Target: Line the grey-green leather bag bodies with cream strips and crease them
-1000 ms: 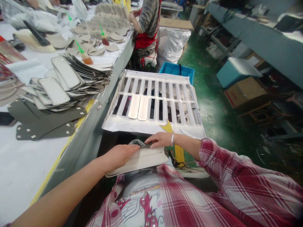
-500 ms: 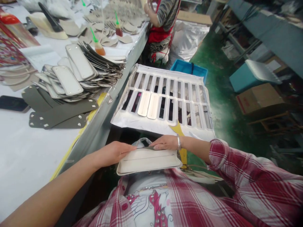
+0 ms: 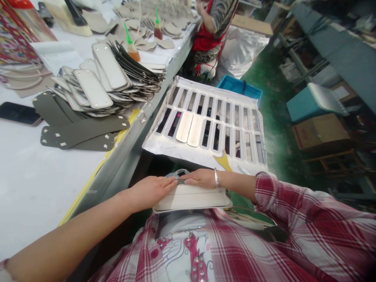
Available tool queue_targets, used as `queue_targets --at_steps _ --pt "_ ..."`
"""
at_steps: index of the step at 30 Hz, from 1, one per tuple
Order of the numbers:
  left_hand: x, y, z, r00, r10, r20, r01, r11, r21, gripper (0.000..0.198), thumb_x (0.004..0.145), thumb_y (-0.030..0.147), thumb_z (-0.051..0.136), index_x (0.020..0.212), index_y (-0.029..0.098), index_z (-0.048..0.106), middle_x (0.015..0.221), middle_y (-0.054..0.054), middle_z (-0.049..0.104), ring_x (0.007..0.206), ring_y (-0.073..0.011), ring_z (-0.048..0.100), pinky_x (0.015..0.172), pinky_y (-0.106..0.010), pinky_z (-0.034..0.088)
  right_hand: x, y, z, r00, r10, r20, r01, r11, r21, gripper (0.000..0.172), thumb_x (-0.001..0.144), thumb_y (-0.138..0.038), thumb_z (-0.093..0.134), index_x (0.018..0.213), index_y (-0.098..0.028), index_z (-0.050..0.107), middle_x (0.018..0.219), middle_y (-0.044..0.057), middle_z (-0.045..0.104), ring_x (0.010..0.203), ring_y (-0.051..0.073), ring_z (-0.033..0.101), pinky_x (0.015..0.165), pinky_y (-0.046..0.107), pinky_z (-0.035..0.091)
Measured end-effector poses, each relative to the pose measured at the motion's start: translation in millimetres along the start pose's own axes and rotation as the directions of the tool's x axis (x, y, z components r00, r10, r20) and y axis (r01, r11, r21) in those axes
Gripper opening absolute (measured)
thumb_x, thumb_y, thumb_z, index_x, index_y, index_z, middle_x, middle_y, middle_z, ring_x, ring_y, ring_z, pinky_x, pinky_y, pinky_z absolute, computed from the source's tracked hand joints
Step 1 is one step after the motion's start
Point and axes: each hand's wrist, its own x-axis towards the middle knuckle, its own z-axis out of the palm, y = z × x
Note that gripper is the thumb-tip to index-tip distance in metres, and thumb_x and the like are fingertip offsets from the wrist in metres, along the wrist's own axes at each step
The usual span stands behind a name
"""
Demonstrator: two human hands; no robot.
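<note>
One pale panel [image 3: 194,199] sits against the shirt [image 3: 235,246]; right hand [image 3: 203,178] pinches its top edge, left hand [image 3: 153,191] lies straight-fingered over it, grip unclear. Likely light, bendable; hold along that edge.

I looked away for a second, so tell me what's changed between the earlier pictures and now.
Over the last half second, the left hand slid rightward along the upper edge of the pale panel, nearer the right hand. The view swung left. Both hands stayed on the panel; the pale strips on the slotted rack stayed put.
</note>
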Motion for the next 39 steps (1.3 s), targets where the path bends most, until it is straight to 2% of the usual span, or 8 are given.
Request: queue_targets --at_steps 5,11,18,24,28,32,35,39 --pt "-4 -7 -2.0 0.997 0.067 -0.036 -0.066 0.997 0.04 0.05 0.083 0.012 0.039 0.132 0.015 0.034 0.136 -0.011 0.039 0.112 -0.0213 0.05 0.091 -0.034 0.044 20 -12 4 1.0 0.0 0.002 0.0 0.998 -0.066 0.04 0.094 -0.03 0.032 0.128 -0.013 0.046 0.125 0.011 0.05 0.112 0.02 0.048 0.096 0.031 0.035" --pt "-20 -22 -5.0 0.99 0.045 -0.134 -0.064 0.988 -0.144 0.034 0.09 0.021 0.033 0.118 0.017 0.052 0.123 -0.003 0.055 0.109 -0.0122 0.053 0.097 -0.023 0.039 34 -17 4 0.997 -0.073 0.021 0.073 0.997 -0.026 0.037 0.094 -0.026 0.032 0.125 -0.015 0.049 0.12 0.008 0.054 0.108 0.017 0.052 0.095 0.028 0.036" --pt "-25 -5 -8.7 0.992 -0.035 -0.121 0.026 0.997 -0.076 0.039 0.085 0.014 0.039 0.122 0.016 0.049 0.126 -0.008 0.052 0.104 -0.0174 0.057 0.091 -0.03 0.046 53 -22 6 0.995 -0.083 0.053 0.085 0.996 -0.041 0.037 0.092 -0.032 0.04 0.123 -0.015 0.052 0.121 0.01 0.054 0.103 0.02 0.054 0.092 0.032 0.04" --pt "-20 8 -7.4 0.989 -0.103 -0.103 0.103 0.995 -0.001 0.042 0.081 0.009 0.042 0.122 0.014 0.049 0.128 -0.012 0.049 0.11 -0.0195 0.053 0.094 -0.033 0.044 0 10 -5 0.992 -0.119 0.046 0.12 0.993 -0.005 0.039 0.094 -0.027 0.034 0.131 -0.016 0.041 0.128 0.006 0.047 0.113 0.016 0.047 0.099 0.028 0.034" --pt "-16 13 -11.0 0.991 -0.106 -0.085 0.112 0.991 0.075 0.043 0.08 0.008 0.042 0.12 0.013 0.051 0.129 -0.011 0.049 0.112 -0.0198 0.051 0.097 -0.034 0.041 -41 37 -7 0.999 -0.037 0.021 0.036 0.997 0.063 0.041 0.094 -0.031 0.031 0.131 -0.016 0.042 0.129 0.005 0.046 0.117 0.017 0.045 0.1 0.029 0.033" --pt "-10 23 -18.3 0.984 -0.153 -0.089 0.165 0.975 0.149 0.038 0.077 0.009 0.043 0.112 0.015 0.059 0.124 -0.007 0.054 0.115 -0.0235 0.047 0.099 -0.039 0.038 -56 41 -2 0.994 0.077 -0.083 -0.081 0.995 -0.051 0.038 0.09 -0.031 0.043 0.125 -0.018 0.05 0.127 0.006 0.049 0.115 0.02 0.047 0.1 0.033 0.034" --pt "-1 37 -16.8 0.97 -0.169 -0.174 0.193 0.972 0.134 0.033 0.08 0.015 0.042 0.106 0.016 0.061 0.124 -0.006 0.054 0.117 -0.0233 0.045 0.1 -0.039 0.035 -74 36 12 0.92 0.035 -0.391 -0.094 0.986 -0.135 0.036 0.086 -0.029 0.048 0.121 -0.019 0.053 0.123 0.007 0.052 0.113 0.02 0.048 0.099 0.036 0.035" --pt "17 56 -6.7 0.941 -0.205 -0.27 0.216 0.976 0.011 0.035 0.083 0.021 0.04 0.113 0.014 0.056 0.124 -0.008 0.053 0.113 -0.0199 0.047 0.099 -0.035 0.036 -115 27 48 0.65 -0.045 -0.759 -0.134 0.976 -0.172 0.032 0.089 -0.028 0.043 0.118 -0.019 0.053 0.113 0.007 0.057 0.105 0.018 0.051 0.094 0.037 0.04"
